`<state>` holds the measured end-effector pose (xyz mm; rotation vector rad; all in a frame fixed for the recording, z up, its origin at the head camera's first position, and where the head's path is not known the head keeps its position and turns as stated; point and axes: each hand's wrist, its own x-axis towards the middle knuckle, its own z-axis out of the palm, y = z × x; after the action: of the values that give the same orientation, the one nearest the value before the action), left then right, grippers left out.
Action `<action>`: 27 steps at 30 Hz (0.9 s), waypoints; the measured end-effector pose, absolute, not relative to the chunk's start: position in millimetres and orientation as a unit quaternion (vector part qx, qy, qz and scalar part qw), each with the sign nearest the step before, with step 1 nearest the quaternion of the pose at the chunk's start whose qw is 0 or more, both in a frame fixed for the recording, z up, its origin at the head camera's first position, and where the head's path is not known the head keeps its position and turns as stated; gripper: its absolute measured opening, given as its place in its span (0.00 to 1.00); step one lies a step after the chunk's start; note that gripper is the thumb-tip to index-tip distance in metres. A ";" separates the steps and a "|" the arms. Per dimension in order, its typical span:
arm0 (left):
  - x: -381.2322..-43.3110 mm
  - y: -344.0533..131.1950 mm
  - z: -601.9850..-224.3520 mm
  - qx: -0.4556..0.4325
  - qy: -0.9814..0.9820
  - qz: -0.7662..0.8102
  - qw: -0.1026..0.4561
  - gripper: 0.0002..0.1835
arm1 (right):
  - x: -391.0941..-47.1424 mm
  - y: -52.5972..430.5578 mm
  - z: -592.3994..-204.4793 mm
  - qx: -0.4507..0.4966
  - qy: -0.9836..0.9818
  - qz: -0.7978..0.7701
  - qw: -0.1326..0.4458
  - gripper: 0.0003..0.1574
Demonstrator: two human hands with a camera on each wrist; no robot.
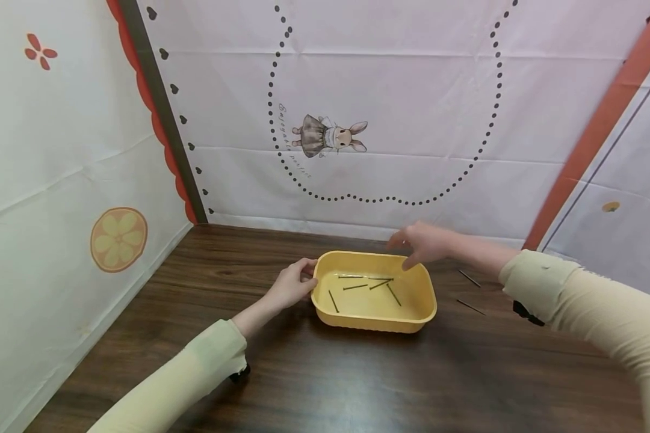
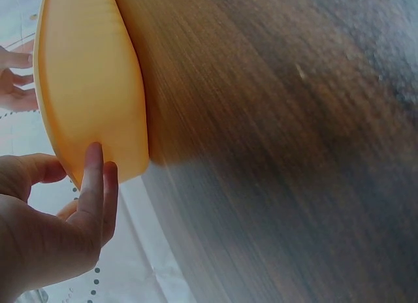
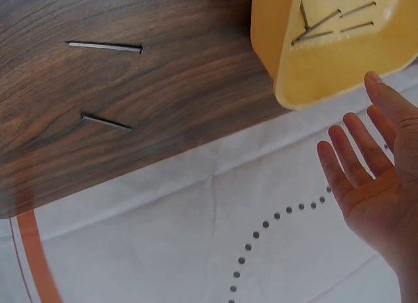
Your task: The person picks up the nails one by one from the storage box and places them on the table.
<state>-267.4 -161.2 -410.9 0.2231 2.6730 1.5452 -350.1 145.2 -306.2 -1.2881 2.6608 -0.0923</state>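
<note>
A yellow plastic basin (image 1: 374, 323) stands on the table with several dark nails (image 1: 355, 287) scattered over its floor. My left hand (image 1: 291, 284) pinches the basin's left rim; in the left wrist view the thumb (image 2: 46, 167) is at the rim and the fingers (image 2: 93, 179) lie along the outer wall. Over the far right rim is my right hand (image 1: 425, 242), its fingers spread and holding nothing. The right wrist view shows its palm (image 3: 379, 202) beside the basin. Two loose nails (image 1: 470, 278) (image 1: 471, 307) lie on the table to the right of the basin.
The dark wood-grain table (image 1: 281, 385) meets a printed cloth backdrop (image 1: 411, 108) just behind the basin. Another cloth wall (image 1: 59, 180) stands along the left side, and more cloth (image 1: 623, 240) hangs at the right.
</note>
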 end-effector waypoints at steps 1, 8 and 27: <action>-267.5 -161.2 -411.0 0.071 0.863 0.499 0.023 0.26 | -349.8 143.2 -308.6 -0.440 0.893 -0.027 0.092 0.29; -267.8 -161.5 -411.2 0.070 0.865 0.497 0.021 0.25 | -349.1 128.7 -320.3 -0.487 0.866 -0.028 0.111 0.28; -268.2 -161.4 -411.9 0.072 0.867 0.492 0.022 0.25 | -354.3 100.2 -347.5 -0.519 0.841 0.028 0.151 0.19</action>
<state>-268.2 -161.4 -411.9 0.2231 2.6873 1.5239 -354.3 100.2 -347.5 -1.4890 2.4157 0.0809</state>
